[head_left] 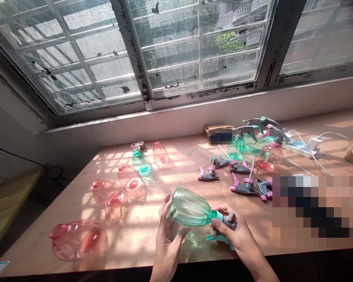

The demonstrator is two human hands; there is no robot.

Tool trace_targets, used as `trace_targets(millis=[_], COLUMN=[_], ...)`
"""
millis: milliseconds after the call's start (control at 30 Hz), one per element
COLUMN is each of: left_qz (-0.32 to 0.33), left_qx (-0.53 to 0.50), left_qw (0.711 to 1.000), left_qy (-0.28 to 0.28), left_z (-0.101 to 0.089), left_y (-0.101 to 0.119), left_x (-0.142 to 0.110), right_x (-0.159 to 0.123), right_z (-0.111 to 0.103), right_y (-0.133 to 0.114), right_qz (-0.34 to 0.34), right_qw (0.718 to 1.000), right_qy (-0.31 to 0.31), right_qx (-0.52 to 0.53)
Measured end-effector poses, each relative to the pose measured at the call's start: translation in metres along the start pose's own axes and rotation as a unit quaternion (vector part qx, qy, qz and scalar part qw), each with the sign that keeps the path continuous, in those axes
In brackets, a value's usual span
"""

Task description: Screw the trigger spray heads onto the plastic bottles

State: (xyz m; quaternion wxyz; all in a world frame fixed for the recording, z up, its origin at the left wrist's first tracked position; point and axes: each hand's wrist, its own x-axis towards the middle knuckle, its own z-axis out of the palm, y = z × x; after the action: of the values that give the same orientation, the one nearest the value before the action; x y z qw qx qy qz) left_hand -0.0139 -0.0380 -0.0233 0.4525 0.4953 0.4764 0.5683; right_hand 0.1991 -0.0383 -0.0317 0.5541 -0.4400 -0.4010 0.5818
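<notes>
In the head view a clear green spray bottle [190, 207] lies tilted on its side above the table's front edge. My left hand [169, 233] is wrapped round its wide base. At the neck, my right hand [228, 225] pinches the teal collar of a grey-and-teal spray head [228, 221]. The collar sits at the bottle's mouth; how tightly cannot be seen. Beyond lie several grey-and-pink spray heads [210, 173] with thin tubes. Several red bottles [80, 239] without heads and one green bottle [141, 162] stand to the left.
Bottles with spray heads fitted, one of them red [270, 154], are grouped at the back right. Behind them is a white power strip [300, 147] with cables. A cardboard box [219, 134] sits near the wall under the window. A blurred patch covers the right side.
</notes>
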Motion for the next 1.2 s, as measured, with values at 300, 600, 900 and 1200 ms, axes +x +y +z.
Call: trace_targets(millis=[300, 600, 900, 1200], left_qz=[-0.025, -0.037, -0.062, -0.066], left_qx=[-0.040, -0.042, -0.033, -0.045], left_qw=[0.999, 0.998, 0.998, 0.995], left_qy=[0.012, -0.018, -0.003, -0.058], left_z=[0.006, 0.005, 0.007, 0.004], left_y=[0.006, 0.011, 0.012, 0.007], left_x=[0.000, 0.000, 0.005, 0.004], right_x=[-0.001, -0.001, -0.004, -0.003], right_z=[0.000, -0.002, 0.001, -0.002], right_y=[0.006, 0.003, 0.005, 0.004], right_qz=[0.011, 0.020, 0.014, 0.018], right_qw=[0.999, 0.998, 0.999, 0.998], right_qy=[-0.003, -0.016, -0.003, -0.012], right_qx=[-0.030, -0.052, -0.053, -0.058])
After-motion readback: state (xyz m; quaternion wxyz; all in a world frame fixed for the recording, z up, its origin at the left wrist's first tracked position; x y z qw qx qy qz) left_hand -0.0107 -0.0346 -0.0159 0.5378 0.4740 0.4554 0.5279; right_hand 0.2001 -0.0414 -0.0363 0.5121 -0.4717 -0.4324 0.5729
